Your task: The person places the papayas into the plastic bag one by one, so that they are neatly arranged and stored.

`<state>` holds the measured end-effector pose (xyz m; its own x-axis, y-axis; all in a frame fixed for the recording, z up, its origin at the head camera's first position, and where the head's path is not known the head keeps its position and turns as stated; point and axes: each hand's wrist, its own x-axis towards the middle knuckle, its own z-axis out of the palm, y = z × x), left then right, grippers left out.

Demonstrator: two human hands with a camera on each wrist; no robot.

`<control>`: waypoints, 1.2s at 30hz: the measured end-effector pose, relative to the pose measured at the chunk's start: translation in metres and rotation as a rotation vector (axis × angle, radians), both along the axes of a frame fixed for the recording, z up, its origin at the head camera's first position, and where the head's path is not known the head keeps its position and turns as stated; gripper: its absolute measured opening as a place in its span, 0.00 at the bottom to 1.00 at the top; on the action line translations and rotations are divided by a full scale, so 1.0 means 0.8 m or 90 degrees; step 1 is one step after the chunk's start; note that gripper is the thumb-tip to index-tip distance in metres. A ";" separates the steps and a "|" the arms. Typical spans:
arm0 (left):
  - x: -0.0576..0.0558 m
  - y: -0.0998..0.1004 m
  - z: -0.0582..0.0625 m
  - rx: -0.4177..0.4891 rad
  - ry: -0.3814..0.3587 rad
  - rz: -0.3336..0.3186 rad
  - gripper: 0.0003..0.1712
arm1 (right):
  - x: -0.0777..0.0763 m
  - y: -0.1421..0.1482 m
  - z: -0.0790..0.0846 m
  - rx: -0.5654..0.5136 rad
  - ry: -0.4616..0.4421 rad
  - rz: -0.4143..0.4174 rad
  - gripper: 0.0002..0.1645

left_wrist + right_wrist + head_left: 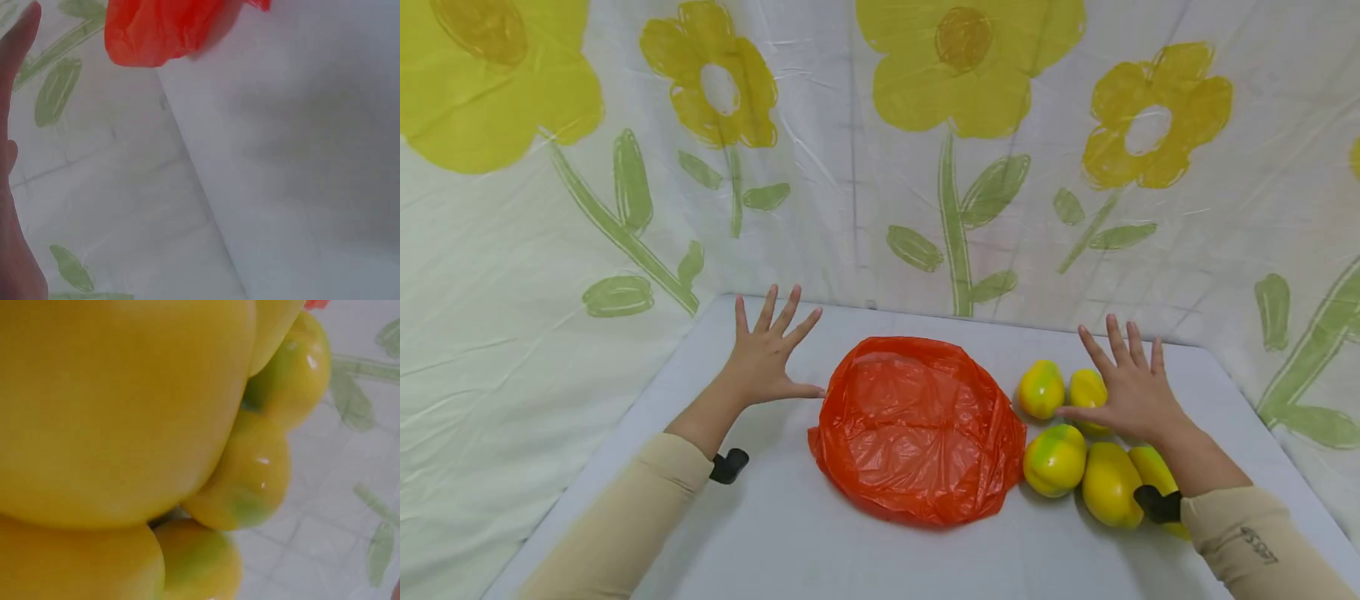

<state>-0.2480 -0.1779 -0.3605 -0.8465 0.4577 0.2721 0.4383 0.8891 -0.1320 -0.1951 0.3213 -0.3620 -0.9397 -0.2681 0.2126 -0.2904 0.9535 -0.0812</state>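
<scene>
A red plastic bag [917, 433] lies on the table with its wide mouth spread and facing up. My left hand [766, 362] is held palm down with fingers splayed, its thumb tip by the bag's left rim; whether they touch I cannot tell. Beside the bag on the right are several glossy yellow fruits [1055, 461] with green patches, mango- or papaya-like. Over them hovers my right hand [1138, 396], fingers spread and holding nothing, partly covering some fruits. In the right wrist view a large yellow fruit [112, 406] fills the left side. The bag's edge [159, 31] tops the left wrist view.
A white cloth covers the table [760, 533]. Behind it hangs a white curtain [820, 208] printed with yellow flowers and green leaves, close to the table's far edge. A dark wrist mount [728, 467] sticks out from the left sleeve, another [1157, 504] from the right.
</scene>
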 end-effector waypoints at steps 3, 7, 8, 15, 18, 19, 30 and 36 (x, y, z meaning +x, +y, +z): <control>0.002 0.008 -0.007 0.075 -0.027 0.002 0.67 | 0.003 -0.004 -0.001 -0.047 -0.018 0.002 0.69; 0.007 0.021 -0.018 0.173 -0.075 -0.001 0.66 | 0.007 -0.011 -0.005 -0.126 -0.059 -0.007 0.69; 0.008 0.023 -0.022 0.192 -0.089 0.000 0.66 | 0.009 -0.013 -0.007 -0.142 -0.071 -0.013 0.70; 0.019 0.038 -0.048 0.343 -0.187 0.032 0.64 | 0.024 -0.028 -0.015 -0.251 -0.167 -0.053 0.70; 0.023 0.041 -0.060 0.409 -0.235 0.042 0.63 | 0.033 -0.036 -0.017 -0.295 -0.194 -0.063 0.69; 0.025 0.041 -0.065 0.429 -0.257 0.047 0.62 | 0.036 -0.039 -0.017 -0.310 -0.202 -0.066 0.69; 0.034 0.048 -0.102 0.682 -0.480 0.120 0.55 | 0.059 -0.068 -0.026 -0.455 -0.265 -0.127 0.64; 0.041 0.057 -0.110 0.758 -0.490 0.112 0.49 | 0.066 -0.076 -0.030 -0.475 -0.296 -0.162 0.64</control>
